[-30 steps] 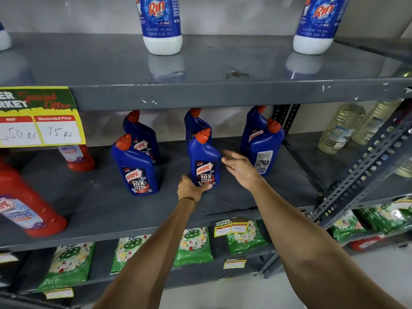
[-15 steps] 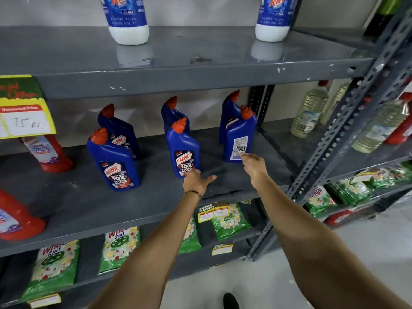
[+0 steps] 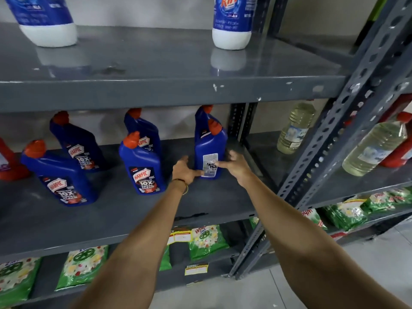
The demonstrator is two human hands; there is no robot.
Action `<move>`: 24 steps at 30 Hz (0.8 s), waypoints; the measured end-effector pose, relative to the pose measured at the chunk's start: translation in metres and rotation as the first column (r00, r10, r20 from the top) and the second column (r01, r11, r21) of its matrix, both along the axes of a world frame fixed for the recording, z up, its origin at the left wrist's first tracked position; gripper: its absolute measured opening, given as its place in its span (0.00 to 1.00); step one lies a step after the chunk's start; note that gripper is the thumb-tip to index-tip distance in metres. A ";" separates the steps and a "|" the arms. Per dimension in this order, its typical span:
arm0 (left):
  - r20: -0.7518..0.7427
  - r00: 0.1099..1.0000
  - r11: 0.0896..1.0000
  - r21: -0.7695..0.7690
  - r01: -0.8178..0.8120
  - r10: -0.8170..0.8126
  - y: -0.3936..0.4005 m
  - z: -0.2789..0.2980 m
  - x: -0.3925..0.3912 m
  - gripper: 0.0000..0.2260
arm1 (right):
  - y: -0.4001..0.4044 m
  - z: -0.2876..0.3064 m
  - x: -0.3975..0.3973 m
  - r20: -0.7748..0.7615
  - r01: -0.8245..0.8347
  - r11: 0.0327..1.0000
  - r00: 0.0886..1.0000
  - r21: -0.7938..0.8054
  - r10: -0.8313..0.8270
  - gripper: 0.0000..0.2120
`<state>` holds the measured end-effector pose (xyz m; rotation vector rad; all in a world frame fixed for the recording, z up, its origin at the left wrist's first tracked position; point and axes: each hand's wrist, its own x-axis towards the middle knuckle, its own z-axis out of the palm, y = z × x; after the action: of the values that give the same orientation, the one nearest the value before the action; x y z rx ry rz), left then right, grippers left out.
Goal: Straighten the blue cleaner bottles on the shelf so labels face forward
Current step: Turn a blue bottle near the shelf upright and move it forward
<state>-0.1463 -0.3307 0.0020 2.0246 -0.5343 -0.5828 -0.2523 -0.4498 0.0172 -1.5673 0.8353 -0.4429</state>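
Note:
Several blue cleaner bottles with orange caps stand on the grey middle shelf [image 3: 124, 221]. The front left bottle [image 3: 60, 177], the one behind it [image 3: 78, 146] and the front middle bottle [image 3: 143, 166] show their front labels. The front right bottle [image 3: 208, 143] shows its white back label with a barcode. My left hand [image 3: 186, 170] presses against its lower left side. My right hand [image 3: 237, 166] wraps its right side, thumb across the label. Another blue bottle [image 3: 200, 117] stands close behind it, mostly hidden.
The upper shelf [image 3: 156, 90] overhangs the bottles and carries two white and blue bottles [image 3: 231, 21]. Red bottles [image 3: 9, 166] stand at far left. A slotted steel post [image 3: 334, 134] rises on the right, with oil bottles [image 3: 296, 128] beyond. Green detergent packs [image 3: 82, 266] lie below.
Both hands have left the front middle bottle and moved right onto the front right bottle. The view has shifted right and closer to the shelf.

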 end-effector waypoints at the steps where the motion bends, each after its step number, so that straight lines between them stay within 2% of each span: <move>1: 0.005 1.000 1.000 0.010 0.009 -0.009 -0.005 0.000 0.003 0.37 | -0.004 -0.001 0.002 0.002 -0.028 1.000 1.000 -0.002 0.028 0.25; 5: -0.011 0.999 0.999 -0.029 0.032 -0.032 -0.018 -0.001 0.005 0.29 | -0.015 -0.007 0.001 0.010 -0.110 0.994 0.994 -0.003 0.110 0.26; 13: -0.014 1.000 0.994 -0.110 0.011 -0.013 -0.023 -0.009 0.004 0.29 | -0.021 -0.014 0.001 0.127 -0.130 0.991 0.983 -0.008 0.130 0.21; 16: 0.000 1.000 0.981 -0.190 -0.023 0.024 -0.017 -0.011 -0.004 0.27 | -0.025 -0.011 0.002 0.187 -0.158 0.987 0.971 0.018 0.151 0.22; 20: 0.081 0.988 0.965 -0.237 -0.111 0.133 -0.020 -0.011 -0.020 0.23 | -0.025 0.003 0.005 0.212 -0.249 0.968 0.948 0.033 0.237 0.24; 22: 0.171 0.968 0.969 -0.192 -0.152 0.186 -0.025 -0.006 -0.029 0.21 | -0.020 0.007 0.013 0.141 -0.297 0.955 0.945 -0.014 0.296 0.28; 24: 0.262 0.943 0.972 -0.162 -0.169 0.207 -0.028 -0.002 -0.038 0.20 | -0.012 0.007 0.020 0.060 -0.265 0.962 0.961 -0.070 0.269 0.36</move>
<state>-0.1838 -0.3591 0.0004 2.0075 -0.5221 -0.1411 -0.2322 -0.4617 0.0243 -1.6836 0.5507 -0.3271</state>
